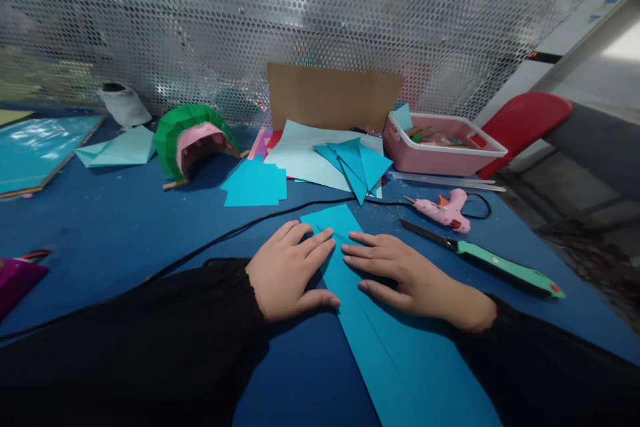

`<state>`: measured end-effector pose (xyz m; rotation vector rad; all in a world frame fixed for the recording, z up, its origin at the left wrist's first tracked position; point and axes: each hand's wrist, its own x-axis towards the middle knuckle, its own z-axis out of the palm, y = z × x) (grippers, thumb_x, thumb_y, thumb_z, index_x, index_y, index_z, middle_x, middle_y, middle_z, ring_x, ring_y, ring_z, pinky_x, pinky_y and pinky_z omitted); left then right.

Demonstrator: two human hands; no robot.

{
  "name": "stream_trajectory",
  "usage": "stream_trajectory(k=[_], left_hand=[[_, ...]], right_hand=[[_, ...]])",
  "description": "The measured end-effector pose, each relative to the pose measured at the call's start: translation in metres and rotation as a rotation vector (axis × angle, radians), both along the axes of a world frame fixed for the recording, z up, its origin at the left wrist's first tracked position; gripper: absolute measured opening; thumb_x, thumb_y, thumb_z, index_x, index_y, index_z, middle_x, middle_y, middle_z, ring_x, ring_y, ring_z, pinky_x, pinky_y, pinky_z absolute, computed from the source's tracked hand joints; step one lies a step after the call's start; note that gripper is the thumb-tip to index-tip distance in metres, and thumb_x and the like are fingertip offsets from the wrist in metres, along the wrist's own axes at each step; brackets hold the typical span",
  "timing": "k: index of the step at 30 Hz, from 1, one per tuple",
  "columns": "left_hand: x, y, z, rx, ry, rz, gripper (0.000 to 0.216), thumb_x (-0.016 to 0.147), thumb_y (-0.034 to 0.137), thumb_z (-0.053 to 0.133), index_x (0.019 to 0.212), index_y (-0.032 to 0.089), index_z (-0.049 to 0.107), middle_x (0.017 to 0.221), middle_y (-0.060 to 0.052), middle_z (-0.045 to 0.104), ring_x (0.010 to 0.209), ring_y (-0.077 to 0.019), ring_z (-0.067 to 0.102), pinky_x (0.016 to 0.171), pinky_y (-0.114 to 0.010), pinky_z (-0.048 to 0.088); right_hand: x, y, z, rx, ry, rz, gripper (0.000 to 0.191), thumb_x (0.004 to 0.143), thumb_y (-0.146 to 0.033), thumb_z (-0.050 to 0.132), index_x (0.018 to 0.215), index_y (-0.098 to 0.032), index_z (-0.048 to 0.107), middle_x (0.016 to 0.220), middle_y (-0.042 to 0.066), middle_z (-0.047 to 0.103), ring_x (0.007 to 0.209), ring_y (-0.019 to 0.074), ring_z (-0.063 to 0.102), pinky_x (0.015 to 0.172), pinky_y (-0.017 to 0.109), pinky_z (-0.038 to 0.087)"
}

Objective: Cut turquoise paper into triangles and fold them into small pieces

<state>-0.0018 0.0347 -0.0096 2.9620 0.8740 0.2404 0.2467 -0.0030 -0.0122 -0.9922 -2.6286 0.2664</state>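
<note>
A long piece of bright blue paper [380, 347] lies on the blue table, running from the middle toward the lower right, with a crease or folded edge along it. My left hand [293, 271] rests across its left edge, fingers stretched out flat and the thumb on the paper. Opposite it, my right hand [405, 273] lies flat on the paper with the fingers extended and slightly apart. The fingertips of both hands are close together near the far end of the sheet. Neither hand grips anything.
Right of the paper lie a green-handled knife [505, 267] and a pink glue gun [447, 210], its black cord [220, 238] crossing the table. Behind are folded blue paper pieces [357, 163], a pink basket [440, 159], cardboard [333, 97] and a green paper shape [173, 137].
</note>
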Motion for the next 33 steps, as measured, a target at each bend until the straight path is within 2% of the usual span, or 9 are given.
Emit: stream_trajectory(k=[7, 11, 13, 15, 17, 20, 25, 33], left_hand=[[0.0, 0.001, 0.005, 0.063, -0.033, 0.095, 0.078, 0.081, 0.077, 0.03, 0.123, 0.017, 0.058, 0.135, -0.009, 0.055, 0.111, -0.0329, 0.045, 0.101, -0.048, 0.025], [-0.002, 0.004, 0.01, 0.117, 0.026, 0.22, 0.08, 0.082, 0.074, 0.032, 0.122, 0.009, 0.057, 0.123, -0.017, 0.061, 0.11, -0.037, 0.047, 0.095, -0.049, 0.029], [-0.002, 0.005, 0.012, 0.142, 0.035, 0.267, 0.077, 0.085, 0.07, 0.033, 0.122, 0.007, 0.056, 0.124, -0.018, 0.061, 0.112, -0.0384, 0.046, 0.092, -0.05, 0.031], [-0.001, 0.004, 0.011, 0.146, 0.011, 0.225, 0.068, 0.088, 0.064, 0.035, 0.124, 0.01, 0.055, 0.134, -0.014, 0.055, 0.115, -0.0367, 0.045, 0.091, -0.049, 0.032], [0.0, 0.001, 0.01, 0.132, -0.009, 0.106, 0.06, 0.089, 0.06, 0.04, 0.126, 0.015, 0.054, 0.142, -0.008, 0.048, 0.119, -0.0331, 0.043, 0.093, -0.046, 0.032], [0.002, -0.003, 0.006, 0.092, -0.004, -0.013, 0.063, 0.086, 0.064, 0.043, 0.127, 0.018, 0.053, 0.144, -0.005, 0.046, 0.122, -0.0302, 0.042, 0.096, -0.044, 0.031], [0.001, -0.004, 0.002, 0.057, 0.034, 0.034, 0.078, 0.082, 0.073, 0.038, 0.129, 0.012, 0.051, 0.143, -0.013, 0.045, 0.124, -0.0339, 0.04, 0.098, -0.047, 0.03], [0.001, -0.004, 0.004, 0.053, 0.033, 0.048, 0.082, 0.082, 0.075, 0.033, 0.132, 0.012, 0.05, 0.144, -0.013, 0.044, 0.124, -0.0335, 0.039, 0.099, -0.046, 0.029]], right_hand=[[0.0, 0.0, 0.001, -0.014, 0.009, 0.008, 0.037, 0.092, -0.03, 0.052, 0.127, -0.019, 0.058, 0.131, 0.01, 0.06, 0.132, 0.027, 0.042, 0.101, 0.045, 0.042], [-0.001, 0.0, 0.002, -0.018, 0.015, 0.011, 0.038, 0.092, -0.029, 0.052, 0.128, -0.02, 0.057, 0.13, 0.01, 0.06, 0.132, 0.0272, 0.043, 0.1, 0.047, 0.043], [0.0, 0.0, 0.001, -0.017, 0.011, 0.015, 0.038, 0.092, -0.029, 0.051, 0.129, -0.02, 0.056, 0.132, 0.009, 0.059, 0.132, 0.0271, 0.042, 0.101, 0.047, 0.042], [0.0, 0.0, 0.0, -0.016, 0.006, 0.016, 0.038, 0.092, -0.029, 0.051, 0.129, -0.019, 0.056, 0.133, 0.009, 0.058, 0.133, 0.0268, 0.041, 0.102, 0.047, 0.042], [0.001, 0.0, -0.001, -0.011, 0.004, 0.018, 0.039, 0.092, -0.029, 0.052, 0.129, -0.019, 0.056, 0.133, 0.008, 0.058, 0.133, 0.027, 0.041, 0.102, 0.047, 0.041], [0.001, 0.0, -0.002, -0.002, -0.003, 0.016, 0.038, 0.092, -0.029, 0.051, 0.128, -0.018, 0.056, 0.134, 0.009, 0.057, 0.133, 0.0274, 0.041, 0.101, 0.048, 0.042], [0.0, 0.001, 0.0, -0.012, -0.01, 0.02, 0.037, 0.093, -0.03, 0.051, 0.127, -0.018, 0.058, 0.132, 0.009, 0.059, 0.132, 0.0278, 0.041, 0.101, 0.047, 0.042], [0.002, 0.002, -0.002, -0.007, -0.005, 0.024, 0.034, 0.093, -0.029, 0.051, 0.124, -0.018, 0.06, 0.13, 0.007, 0.06, 0.132, 0.0268, 0.042, 0.103, 0.046, 0.041]])
